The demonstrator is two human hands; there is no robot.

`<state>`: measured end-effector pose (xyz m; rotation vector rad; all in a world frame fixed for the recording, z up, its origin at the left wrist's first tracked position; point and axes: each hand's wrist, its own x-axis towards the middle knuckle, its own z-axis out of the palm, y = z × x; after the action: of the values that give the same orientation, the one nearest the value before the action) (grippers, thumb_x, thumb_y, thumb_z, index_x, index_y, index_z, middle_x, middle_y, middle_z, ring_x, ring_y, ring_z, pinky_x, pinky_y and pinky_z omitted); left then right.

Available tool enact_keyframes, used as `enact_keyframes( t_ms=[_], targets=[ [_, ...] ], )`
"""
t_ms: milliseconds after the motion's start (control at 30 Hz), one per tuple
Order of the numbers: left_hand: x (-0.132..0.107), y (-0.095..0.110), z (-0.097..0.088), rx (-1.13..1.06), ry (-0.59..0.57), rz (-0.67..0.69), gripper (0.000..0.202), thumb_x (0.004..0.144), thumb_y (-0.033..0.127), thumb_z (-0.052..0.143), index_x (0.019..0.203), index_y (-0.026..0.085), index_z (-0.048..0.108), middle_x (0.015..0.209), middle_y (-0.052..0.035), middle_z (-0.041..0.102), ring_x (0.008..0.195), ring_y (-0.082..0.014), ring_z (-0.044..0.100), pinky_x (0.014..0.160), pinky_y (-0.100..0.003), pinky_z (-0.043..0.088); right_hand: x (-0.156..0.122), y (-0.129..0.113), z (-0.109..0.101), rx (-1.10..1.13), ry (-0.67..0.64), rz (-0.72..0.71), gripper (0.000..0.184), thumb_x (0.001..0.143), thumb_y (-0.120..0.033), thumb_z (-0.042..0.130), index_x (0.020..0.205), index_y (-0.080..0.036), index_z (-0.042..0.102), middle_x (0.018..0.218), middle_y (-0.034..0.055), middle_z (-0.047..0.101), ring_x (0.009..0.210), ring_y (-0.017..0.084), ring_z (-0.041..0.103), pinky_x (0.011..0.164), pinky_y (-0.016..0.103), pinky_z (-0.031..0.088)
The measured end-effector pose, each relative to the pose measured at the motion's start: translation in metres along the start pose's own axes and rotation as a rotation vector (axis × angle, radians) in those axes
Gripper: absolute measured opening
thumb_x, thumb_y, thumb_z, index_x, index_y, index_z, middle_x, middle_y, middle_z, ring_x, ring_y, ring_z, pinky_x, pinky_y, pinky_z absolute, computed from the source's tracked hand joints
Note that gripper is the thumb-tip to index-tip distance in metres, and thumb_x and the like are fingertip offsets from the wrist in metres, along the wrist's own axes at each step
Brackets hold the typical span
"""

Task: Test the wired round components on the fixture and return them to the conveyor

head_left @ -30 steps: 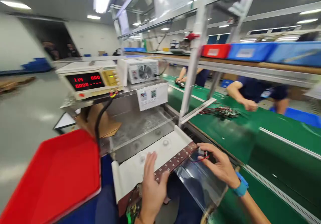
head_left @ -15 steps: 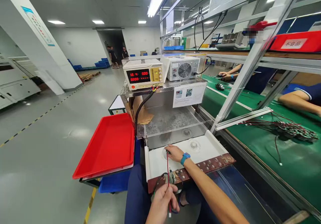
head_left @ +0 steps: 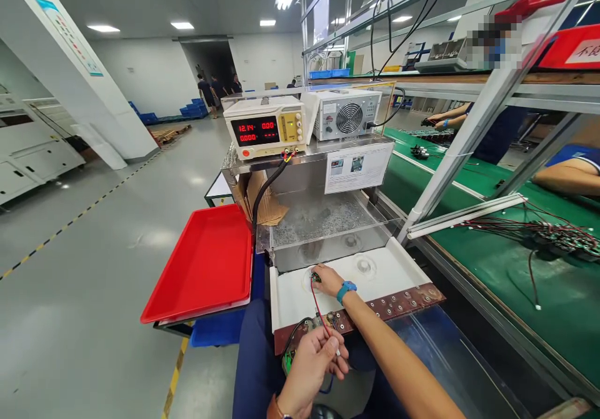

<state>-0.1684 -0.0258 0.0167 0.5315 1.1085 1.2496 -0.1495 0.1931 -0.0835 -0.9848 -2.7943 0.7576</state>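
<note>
My right hand (head_left: 325, 279), with a blue wristband, reaches forward across my body and presses a small dark part onto a round mark on the white tray (head_left: 398, 270). A thin red wire (head_left: 317, 309) runs from that part back to my left hand (head_left: 315, 358), which pinches the wire's near end low in the view. A brown terminal strip (head_left: 398, 303) with several screws runs along the tray's front edge, and black leads sit at its left end.
A power supply (head_left: 265, 128) showing red digits and a fan unit (head_left: 347, 114) stand on a steel shelf behind the tray. A red bin (head_left: 204, 266) sits to the left. A green conveyor (head_left: 473, 206) with wire bundles (head_left: 548, 234) runs right, where other people's arms work.
The view has swung left and steadied. My right hand left the strip's right end and reached forward to the white tray. My left hand took hold of the red wire.
</note>
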Motion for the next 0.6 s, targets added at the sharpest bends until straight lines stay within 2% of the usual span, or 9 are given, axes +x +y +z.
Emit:
enact_keyframes(
  t_ms=[133, 267, 400, 600],
  targets=[
    [0.011, 0.019, -0.007, 0.016, 0.107, 0.104, 0.049, 0.065, 0.056, 0.078, 0.084, 0.013, 0.062, 0.073, -0.0017, 0.064, 0.057, -0.0087, 0.058, 0.054, -0.022, 0.048, -0.001, -0.003, -0.004, -0.023, -0.013, 0.023, 0.026, 0.081, -0.029, 0.066, 0.104, -0.018, 0.065, 0.109, 0.0076, 0.063, 0.091, 0.019, 0.061, 0.080, 0.026, 0.041],
    [0.027, 0.027, -0.017, 0.060, 0.198, 0.155, 0.048, 0.066, 0.055, 0.078, 0.087, 0.015, 0.061, 0.064, 0.0000, 0.065, 0.057, -0.0094, 0.059, 0.060, -0.023, 0.050, -0.004, -0.006, -0.011, -0.057, 0.009, -0.020, 0.022, 0.083, -0.033, 0.064, 0.097, -0.016, 0.064, 0.104, 0.0079, 0.063, 0.087, 0.018, 0.060, 0.076, 0.025, 0.039],
    [0.040, 0.026, -0.025, 0.078, 0.252, 0.195, 0.048, 0.066, 0.055, 0.077, 0.089, 0.015, 0.062, 0.062, 0.0003, 0.065, 0.056, -0.0100, 0.059, 0.059, -0.023, 0.050, -0.008, -0.011, -0.017, -0.103, 0.102, 0.002, 0.029, 0.085, -0.042, 0.061, 0.100, -0.017, 0.061, 0.103, 0.0083, 0.064, 0.088, 0.019, 0.060, 0.076, 0.026, 0.038],
    [0.052, 0.018, -0.029, 0.092, 0.299, 0.229, 0.047, 0.064, 0.054, 0.078, 0.087, 0.015, 0.065, 0.064, 0.0009, 0.063, 0.059, -0.0105, 0.059, 0.057, -0.022, 0.050, -0.009, -0.013, -0.017, -0.211, 0.050, 0.117, 0.051, 0.081, -0.064, 0.060, 0.104, -0.019, 0.060, 0.105, 0.0109, 0.069, 0.093, 0.024, 0.065, 0.076, 0.030, 0.042]
  ],
)
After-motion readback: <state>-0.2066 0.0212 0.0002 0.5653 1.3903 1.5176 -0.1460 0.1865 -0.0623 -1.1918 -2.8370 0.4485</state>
